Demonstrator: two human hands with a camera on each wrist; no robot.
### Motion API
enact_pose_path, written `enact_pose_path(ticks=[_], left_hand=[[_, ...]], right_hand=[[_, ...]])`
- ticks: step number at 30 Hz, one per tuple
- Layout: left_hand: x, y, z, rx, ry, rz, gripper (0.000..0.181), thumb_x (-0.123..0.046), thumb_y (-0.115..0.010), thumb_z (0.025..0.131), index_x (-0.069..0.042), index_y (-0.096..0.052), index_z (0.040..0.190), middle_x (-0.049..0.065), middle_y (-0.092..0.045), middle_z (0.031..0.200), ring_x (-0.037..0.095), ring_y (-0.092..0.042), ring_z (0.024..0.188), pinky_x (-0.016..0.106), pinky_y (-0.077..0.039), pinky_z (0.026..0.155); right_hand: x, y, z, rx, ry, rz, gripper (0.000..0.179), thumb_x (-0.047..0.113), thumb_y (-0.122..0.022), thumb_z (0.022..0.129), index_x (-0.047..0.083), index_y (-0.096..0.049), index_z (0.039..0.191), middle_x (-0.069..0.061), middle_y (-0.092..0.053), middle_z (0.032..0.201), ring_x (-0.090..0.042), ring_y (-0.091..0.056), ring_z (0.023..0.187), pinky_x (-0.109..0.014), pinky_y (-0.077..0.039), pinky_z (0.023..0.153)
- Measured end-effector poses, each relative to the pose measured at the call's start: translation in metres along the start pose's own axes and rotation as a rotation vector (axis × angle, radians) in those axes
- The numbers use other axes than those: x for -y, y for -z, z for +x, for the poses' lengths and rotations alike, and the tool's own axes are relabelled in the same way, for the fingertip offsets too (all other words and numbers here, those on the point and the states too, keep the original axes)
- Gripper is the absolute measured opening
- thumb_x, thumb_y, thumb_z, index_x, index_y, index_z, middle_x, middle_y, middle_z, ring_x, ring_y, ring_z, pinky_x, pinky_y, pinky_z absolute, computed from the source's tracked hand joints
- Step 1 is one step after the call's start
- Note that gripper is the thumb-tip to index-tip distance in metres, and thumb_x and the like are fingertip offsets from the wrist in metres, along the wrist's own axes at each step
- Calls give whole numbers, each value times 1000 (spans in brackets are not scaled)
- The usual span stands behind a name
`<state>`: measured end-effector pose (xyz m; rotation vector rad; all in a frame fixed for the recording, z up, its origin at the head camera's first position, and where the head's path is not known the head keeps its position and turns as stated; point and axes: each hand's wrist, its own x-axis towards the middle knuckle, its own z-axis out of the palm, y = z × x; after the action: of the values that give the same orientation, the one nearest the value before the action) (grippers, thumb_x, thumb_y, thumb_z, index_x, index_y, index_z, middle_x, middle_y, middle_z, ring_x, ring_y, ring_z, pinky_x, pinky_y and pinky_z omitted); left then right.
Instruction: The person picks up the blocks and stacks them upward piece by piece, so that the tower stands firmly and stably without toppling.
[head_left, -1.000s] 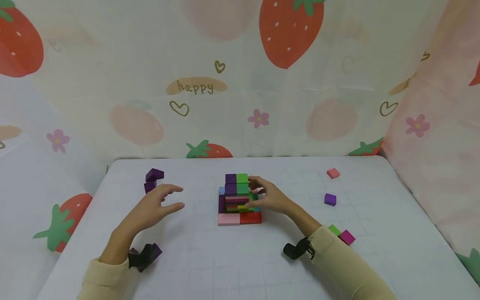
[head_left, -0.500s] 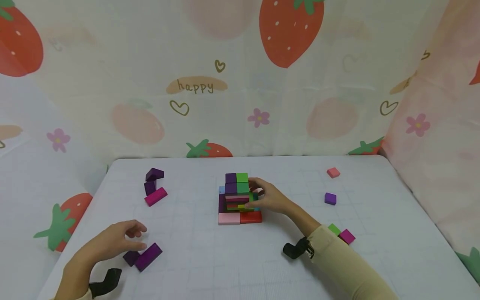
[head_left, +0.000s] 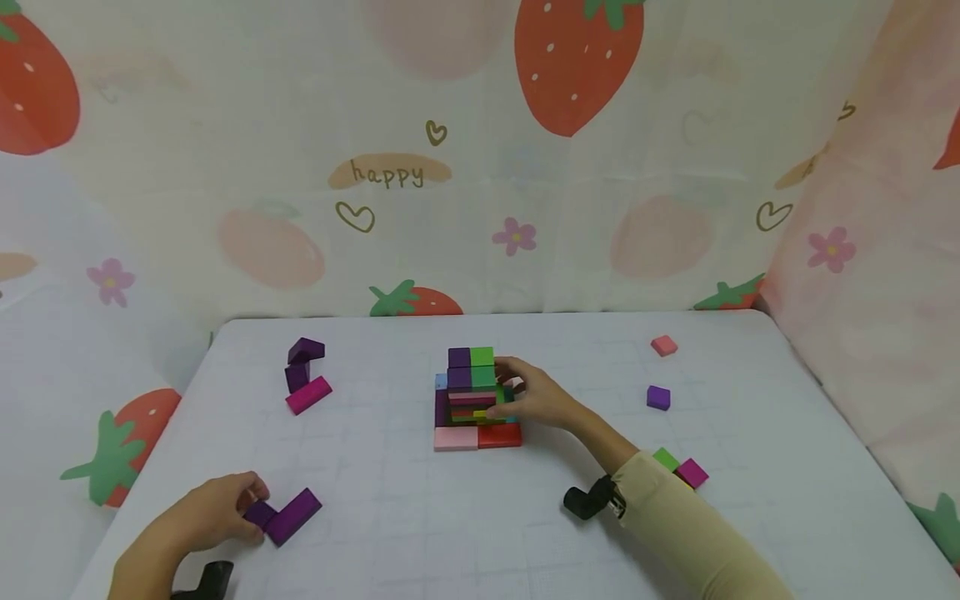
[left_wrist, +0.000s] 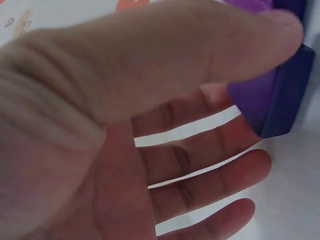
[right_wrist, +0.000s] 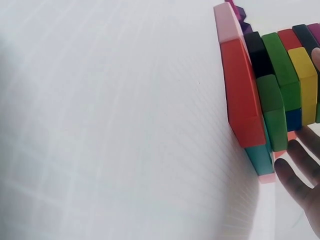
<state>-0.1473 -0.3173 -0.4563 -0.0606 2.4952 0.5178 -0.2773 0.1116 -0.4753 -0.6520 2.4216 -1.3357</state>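
Note:
At the lower left my left hand (head_left: 210, 517) pinches a small dark purple block (head_left: 260, 513) between thumb and fingers. In the left wrist view the thumb lies across that purple block (left_wrist: 272, 95). A longer purple block (head_left: 294, 517) lies right beside it. In the middle stands a stacked tower of coloured blocks (head_left: 471, 379), with a pink and a red block at its front base. My right hand (head_left: 536, 393) holds the tower's right side, thumb in front and fingers behind. In the right wrist view the layered tower (right_wrist: 245, 95) appears sideways, partly cut off.
At the back left, two dark purple blocks (head_left: 297, 377) lie against a magenta block (head_left: 309, 396). On the right are a coral block (head_left: 664, 346), a purple block (head_left: 658, 398), and a green block (head_left: 665, 457) beside a magenta one (head_left: 692, 473). A patterned curtain (head_left: 600, 208) hangs behind the table.
My left hand has drawn back from beside the tower to the lower left and taken hold of the small dark purple block. My right hand stays at the tower.

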Motion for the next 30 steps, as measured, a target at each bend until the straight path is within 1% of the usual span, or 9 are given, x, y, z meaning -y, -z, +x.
enact_pose_path(ticks=[4, 8, 11, 15, 18, 23, 30], left_hand=[[1, -1, 2, -11, 6, 17, 39, -18, -81, 77, -2, -60, 106, 5, -64, 91, 19, -58, 83, 45, -53, 78], [1, -1, 2, -24, 7, 20, 41, -19, -80, 78, 0, -59, 107, 5, -66, 92, 19, -59, 83, 46, -53, 78], [2, 0, 1, -49, 12, 27, 44, -21, -80, 78, 2, -58, 108, 7, -66, 92, 20, -60, 83, 45, -53, 76], [5, 1, 1, -84, 27, 44, 44, -22, -80, 77, 3, -57, 104, 8, -66, 90, 20, -60, 81, 43, -52, 73], [6, 1, 0, -88, 33, 45, 43, -22, -80, 77, 3, -57, 103, 8, -65, 89, 20, -58, 80, 42, -51, 72], [4, 0, 0, -82, 40, 36, 41, -20, -80, 78, 2, -57, 105, 9, -65, 90, 19, -58, 81, 42, -52, 72], [2, 0, 0, -99, 30, 54, 40, -18, -79, 78, 2, -58, 105, 9, -65, 91, 20, -58, 82, 43, -52, 74]], right_hand=[[-1, 0, 1, 7, 3, 0, 76, 27, -78, 79, 9, -43, 144, -10, -57, 131, -26, -51, 121, -42, -48, 99], [-3, 0, 2, 9, -2, 2, 76, 26, -78, 79, 9, -43, 144, -10, -57, 132, -25, -51, 121, -42, -48, 100], [-3, 0, 2, 7, -1, -1, 76, 26, -78, 79, 9, -43, 144, -10, -57, 132, -25, -51, 121, -42, -48, 100], [-4, 0, 2, 5, -4, 1, 76, 25, -78, 79, 10, -43, 144, -9, -57, 131, -25, -51, 121, -42, -48, 100], [-3, -1, 1, 6, 1, -3, 76, 26, -78, 79, 9, -43, 144, -10, -57, 131, -25, -51, 121, -43, -48, 99], [-2, 0, 0, 11, 10, -5, 76, 27, -77, 80, 9, -42, 144, -11, -57, 131, -27, -51, 121, -43, -48, 100], [-3, 0, 1, 5, 14, -12, 75, 26, -78, 80, 9, -43, 143, -11, -57, 130, -25, -51, 120, -42, -48, 99]])
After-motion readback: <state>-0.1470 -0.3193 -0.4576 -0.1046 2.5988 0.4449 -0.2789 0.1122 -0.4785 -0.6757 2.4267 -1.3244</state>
